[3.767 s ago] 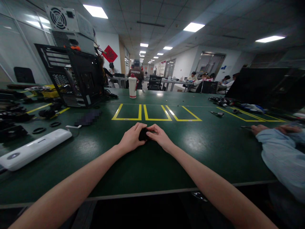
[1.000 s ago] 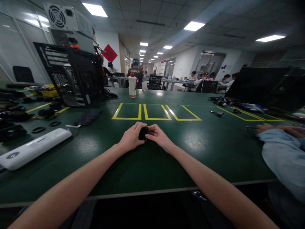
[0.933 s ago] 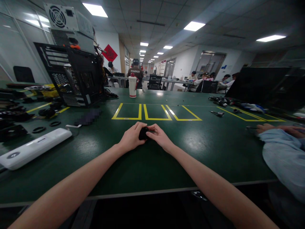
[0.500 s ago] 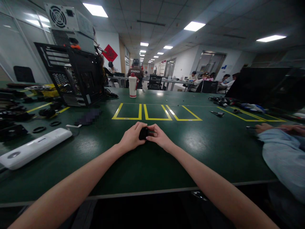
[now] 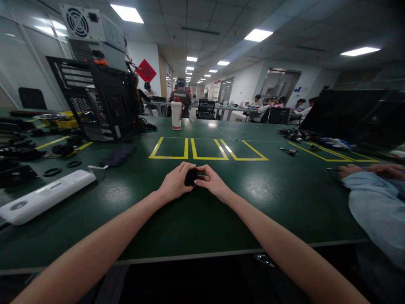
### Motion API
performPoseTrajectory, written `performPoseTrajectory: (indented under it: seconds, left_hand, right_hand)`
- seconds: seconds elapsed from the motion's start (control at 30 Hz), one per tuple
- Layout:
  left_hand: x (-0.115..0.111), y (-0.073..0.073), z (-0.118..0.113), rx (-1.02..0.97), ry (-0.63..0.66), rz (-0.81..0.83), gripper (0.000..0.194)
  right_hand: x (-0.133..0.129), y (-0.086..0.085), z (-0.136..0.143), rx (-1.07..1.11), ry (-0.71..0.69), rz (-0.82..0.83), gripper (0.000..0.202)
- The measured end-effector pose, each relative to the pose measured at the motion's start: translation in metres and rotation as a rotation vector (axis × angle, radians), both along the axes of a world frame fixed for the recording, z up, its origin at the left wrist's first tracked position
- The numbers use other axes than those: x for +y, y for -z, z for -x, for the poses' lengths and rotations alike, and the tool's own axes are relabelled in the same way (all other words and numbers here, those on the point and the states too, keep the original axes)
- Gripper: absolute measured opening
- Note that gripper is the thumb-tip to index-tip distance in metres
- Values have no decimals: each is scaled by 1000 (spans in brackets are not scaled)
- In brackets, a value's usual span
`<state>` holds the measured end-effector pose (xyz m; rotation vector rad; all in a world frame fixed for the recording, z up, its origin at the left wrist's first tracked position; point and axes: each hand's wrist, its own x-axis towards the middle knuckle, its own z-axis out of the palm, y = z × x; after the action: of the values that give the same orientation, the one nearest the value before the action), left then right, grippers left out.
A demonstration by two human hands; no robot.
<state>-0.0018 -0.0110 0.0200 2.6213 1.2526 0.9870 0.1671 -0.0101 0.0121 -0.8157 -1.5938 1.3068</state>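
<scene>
Between my two hands is a small black object point(image 5: 190, 177), just above or on the green table point(image 5: 202, 219); its kind cannot be made out. My left hand point(image 5: 176, 180) wraps round its left side, fingers on top and thumb below, hiding much of it. On the other side, my right hand point(image 5: 211, 181) pinches its right edge between thumb and fingertips. Beyond the hands, yellow tape outlines point(image 5: 210, 158) mark three areas on the tabletop.
At left stand a white power strip point(image 5: 50, 196), black rings point(image 5: 52, 172) and an open computer case point(image 5: 110, 101) topped by a power supply point(image 5: 91, 25). A white cup point(image 5: 176, 115) is farther back. A co-worker's sleeve point(image 5: 376, 202) and a screwdriver-like tool point(image 5: 288, 151) are at right.
My right fingertips have shifted very slightly at the black object's edge. Otherwise both hands keep the same place and hold.
</scene>
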Motion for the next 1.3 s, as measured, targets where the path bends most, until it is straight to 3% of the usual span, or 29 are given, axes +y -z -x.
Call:
performPoseTrajectory:
  seconds: [0.3, 0.4, 0.67, 0.9, 1.1, 1.3]
  left_hand:
    - [0, 0, -1, -6, -10, -7, 56]
    - [1, 0, -2, -6, -11, -2, 57]
    - [-1, -1, -1, 1, 1, -6, 57]
    - [0, 0, 0, 12, -1, -21, 55]
    - [1, 1, 0, 15, 3, -14, 56]
    - [1, 1, -1, 8, -9, -10, 58]
  right_hand:
    - [-2, -3, 4, -31, 81, -20, 25]
    - [-2, -4, 5, -62, 107, -2, 30]
    - [3, 5, 1, 4, -4, -69, 37]
    - [0, 0, 4, -22, 61, -90, 18]
    - [3, 2, 2, -31, 40, -25, 32]
    - [3, 5, 2, -1, 28, -76, 34]
